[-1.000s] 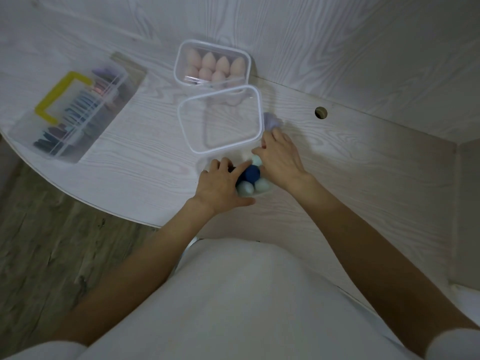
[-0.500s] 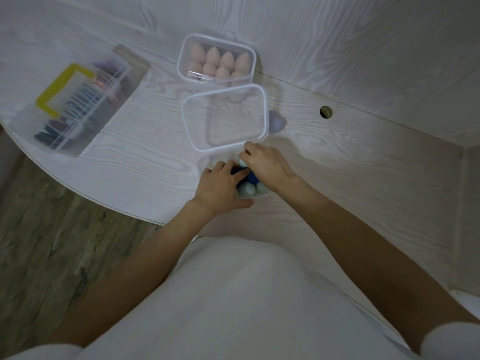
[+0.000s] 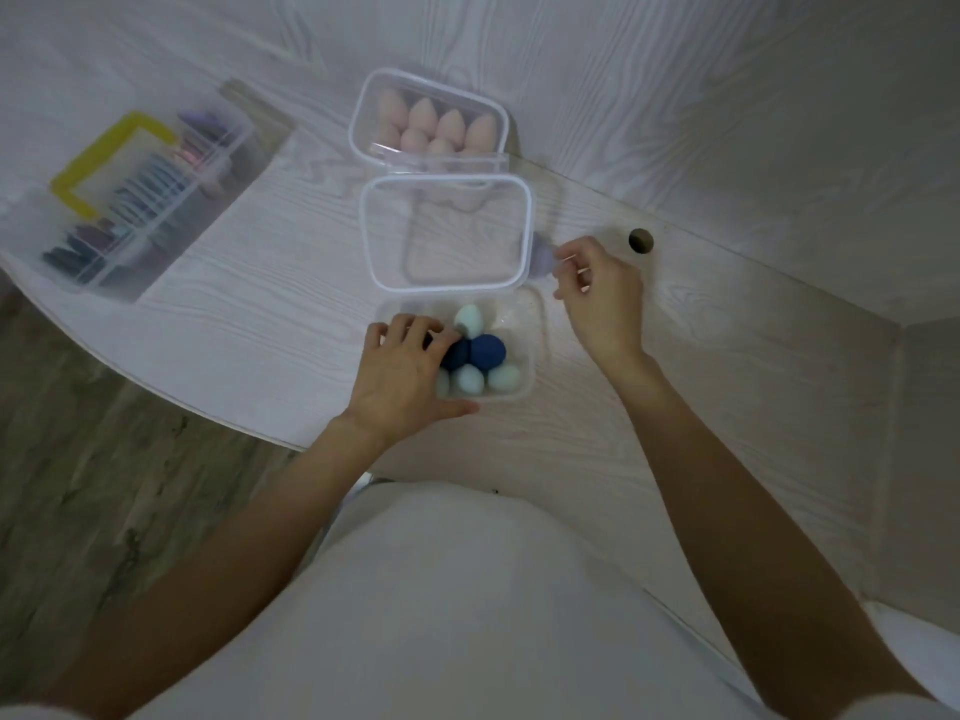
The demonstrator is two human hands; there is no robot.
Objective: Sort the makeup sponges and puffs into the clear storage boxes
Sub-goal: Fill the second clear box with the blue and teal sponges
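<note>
A clear storage box (image 3: pixel 524 356) near the table's front edge holds dark blue sponges (image 3: pixel 488 350) and several mint sponges (image 3: pixel 470 379). My left hand (image 3: pixel 402 374) lies over its left part, fingers resting on the dark sponges and thumb along the front wall. The box's lid (image 3: pixel 447 233) lies flat just behind it. A lavender sponge (image 3: pixel 542 259) sits at the lid's right edge. My right hand (image 3: pixel 597 293) has curled fingertips at that sponge; whether they pinch it is unclear. Farther back, a second clear box (image 3: pixel 363 103) holds several pink sponges (image 3: pixel 434 129).
At the far left stands a clear organiser (image 3: pixel 130 200) with a yellow handle and rows of purple and blue puffs. A round cable hole (image 3: pixel 640 240) is in the table to the right of my right hand. The table's curved edge (image 3: pixel 208 407) drops to the floor at the left.
My right hand left the sponge box and moved back and right to the lavender sponge. The left hand stayed on the box.
</note>
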